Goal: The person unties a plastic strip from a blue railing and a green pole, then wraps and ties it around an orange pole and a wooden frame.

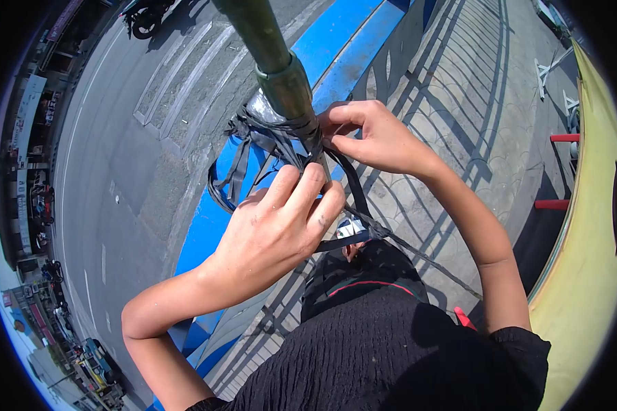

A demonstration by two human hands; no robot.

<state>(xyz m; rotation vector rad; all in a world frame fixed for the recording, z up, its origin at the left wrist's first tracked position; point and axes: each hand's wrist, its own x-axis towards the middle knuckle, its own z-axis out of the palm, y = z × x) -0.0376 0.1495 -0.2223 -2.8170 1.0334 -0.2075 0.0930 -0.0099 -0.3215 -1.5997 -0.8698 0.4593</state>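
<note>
In the head view, flat black strips (312, 137) wrap a dark-green cylindrical pole (260, 38) beside a blue-painted barrier (355, 49). The left hand (271, 222) curls its fingers below, the right hand (376, 137) bends its fingers alongside; I cannot tell what either grips.

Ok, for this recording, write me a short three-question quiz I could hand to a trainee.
1. True or false: black strips are wound around the pole.
2. Multiple choice: which of these reaches highest in the picture?
A) the left hand
B) the right hand
C) the black shirt
3. Fill in the blank: the long painted barrier running behind the hands is ____.

Key: 1. True. 2. B. 3. Blue.
</note>
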